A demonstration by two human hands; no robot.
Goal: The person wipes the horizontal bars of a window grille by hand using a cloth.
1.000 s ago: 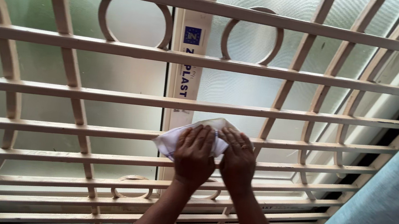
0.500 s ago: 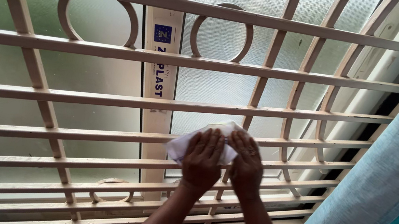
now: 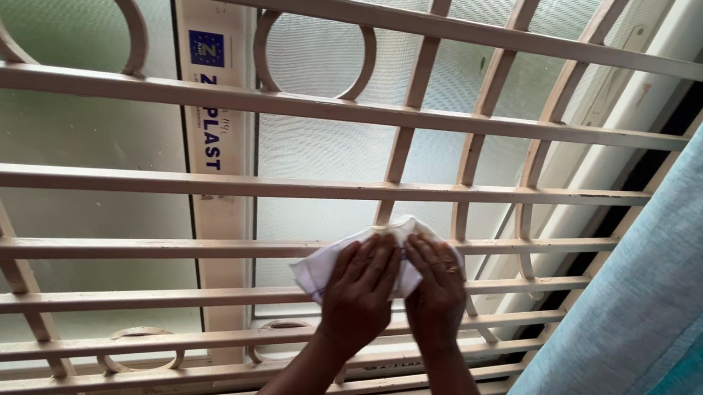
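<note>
White cloth [image 3: 334, 263], crumpled, lies pressed under both hands on cream grille [image 3: 191, 176].

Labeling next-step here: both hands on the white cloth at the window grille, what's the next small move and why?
Probably slide the cloth sideways along the horizontal bar it lies on. Left hand and right hand both press it flat against the grille, side by side, and long stretches of that bar run bare to either side.
</note>
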